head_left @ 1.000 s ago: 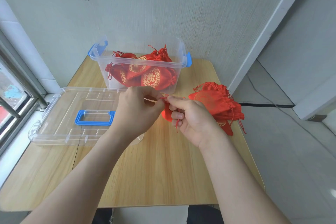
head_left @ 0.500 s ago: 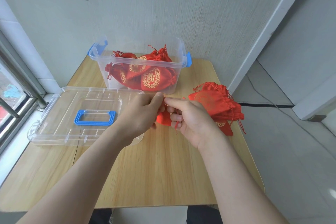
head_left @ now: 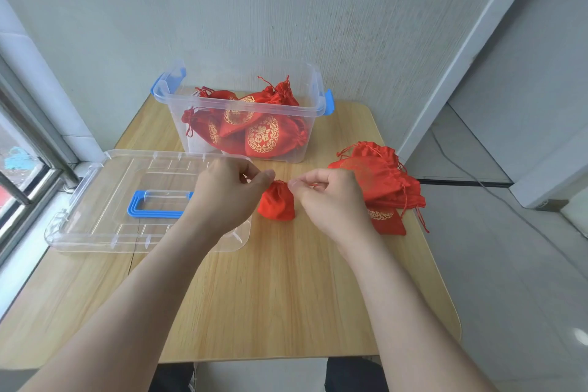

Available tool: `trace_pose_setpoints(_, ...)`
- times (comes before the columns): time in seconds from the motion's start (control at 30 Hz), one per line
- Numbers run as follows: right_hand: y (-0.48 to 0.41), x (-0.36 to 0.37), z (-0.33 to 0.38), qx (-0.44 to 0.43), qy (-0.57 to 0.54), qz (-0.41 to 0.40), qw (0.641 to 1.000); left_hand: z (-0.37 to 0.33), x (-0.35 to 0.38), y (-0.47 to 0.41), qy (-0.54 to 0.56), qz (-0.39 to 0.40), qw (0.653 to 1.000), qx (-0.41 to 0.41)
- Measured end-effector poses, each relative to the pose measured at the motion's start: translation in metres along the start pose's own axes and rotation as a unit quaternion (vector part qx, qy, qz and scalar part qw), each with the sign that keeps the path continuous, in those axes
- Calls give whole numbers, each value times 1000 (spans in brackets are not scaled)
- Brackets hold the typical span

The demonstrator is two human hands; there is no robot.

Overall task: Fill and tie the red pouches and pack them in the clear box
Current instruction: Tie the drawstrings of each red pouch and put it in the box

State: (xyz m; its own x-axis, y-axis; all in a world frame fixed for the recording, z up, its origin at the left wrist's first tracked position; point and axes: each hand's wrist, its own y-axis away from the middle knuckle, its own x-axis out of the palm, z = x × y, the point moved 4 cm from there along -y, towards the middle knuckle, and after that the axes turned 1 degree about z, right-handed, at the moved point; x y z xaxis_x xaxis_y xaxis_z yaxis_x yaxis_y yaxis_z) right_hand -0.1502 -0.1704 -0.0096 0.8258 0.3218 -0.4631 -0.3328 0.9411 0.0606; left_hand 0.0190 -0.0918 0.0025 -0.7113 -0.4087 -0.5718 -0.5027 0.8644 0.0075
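Plump satin red pouch (head_left: 276, 204) on woodgrain worktop (head_left: 286, 296); left hand (head_left: 229, 197), right hand (head_left: 331, 200) each pinch its thin drawstring (head_left: 313, 184) beside gathered neck

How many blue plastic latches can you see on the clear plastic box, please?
2: one blue plastic latch on the clear plastic box's left end, another latch on its right end.

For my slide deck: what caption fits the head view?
Left hand and right hand pinch the neck of a red pouch on the wooden table, clear box of tied pouches behind.
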Motion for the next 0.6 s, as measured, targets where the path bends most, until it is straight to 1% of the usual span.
trace_pose_setpoints(0.13, 2, 4, 3, -8, 13, 8, 1000, -6, 3, 2, -12, 18, 1000, 13)
trace_pose_setpoints(0.27, 2, 8, 4, 7, -6, 28, 1000, -5, 6, 3, 9, 36, 999, -26)
trace_pose_setpoints(0.33, 2, 8, 6, 8, -16, 32, 999, -7, 6, 3, 37, 41, 998, -30)
trace_pose_setpoints(0.5, 7, 8, 15, -6, -53, 11, 999, -10, 15, 3, 148, 75, 986, -29)
trace_pose_setpoints(0.6, 6, 6, 15, 25, -97, -11, 995, -7, 13, 0, 157, 56, 986, -30)
